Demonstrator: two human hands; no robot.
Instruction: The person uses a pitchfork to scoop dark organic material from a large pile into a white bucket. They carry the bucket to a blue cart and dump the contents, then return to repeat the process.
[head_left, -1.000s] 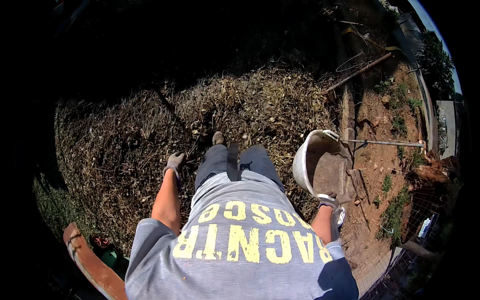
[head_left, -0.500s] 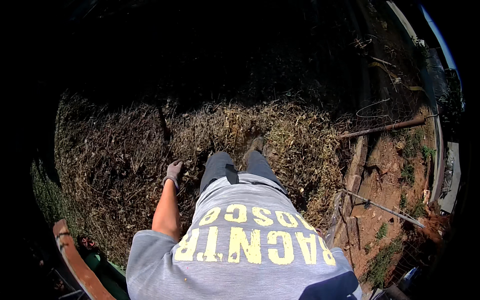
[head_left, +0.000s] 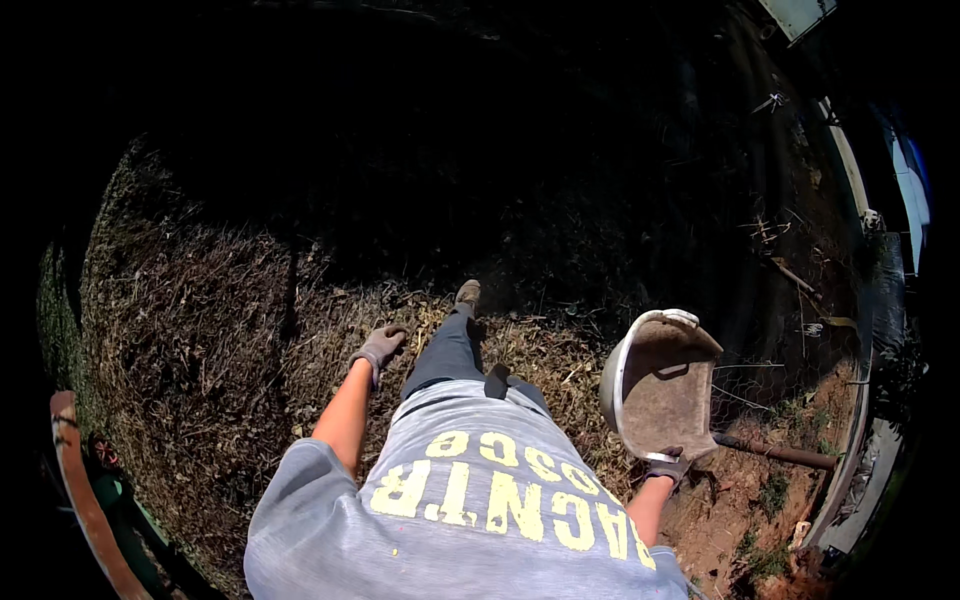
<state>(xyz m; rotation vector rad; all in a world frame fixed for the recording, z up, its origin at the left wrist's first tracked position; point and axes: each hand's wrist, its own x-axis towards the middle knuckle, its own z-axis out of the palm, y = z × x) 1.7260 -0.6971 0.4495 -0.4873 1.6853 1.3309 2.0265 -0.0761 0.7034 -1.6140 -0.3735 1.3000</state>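
Observation:
Off to my right is a dirty, pale scoop-shaped pan (head_left: 665, 395), with a rounded rim, one open side and brown soil stains inside. My right hand (head_left: 668, 465), in a dark glove, is closed on its near rim, and the pan hangs tilted beside my hip. No load can be made out in it. My left hand (head_left: 380, 347), in a grey-brown glove, swings above the dry plant litter (head_left: 220, 340) beside my thigh. Its fingers are loosely bent, with nothing visible in them.
One boot (head_left: 468, 292) is stepping forward at the edge of deep shadow. A rusty pipe (head_left: 780, 452) and wire mesh lie over reddish soil (head_left: 720, 520) on the right. A curved brown edge (head_left: 85, 500) stands at the lower left.
My right hand has come into view, holding the scoop-shaped pan. My left hand has shifted slightly right, and I have stepped forward, nearer the shadow.

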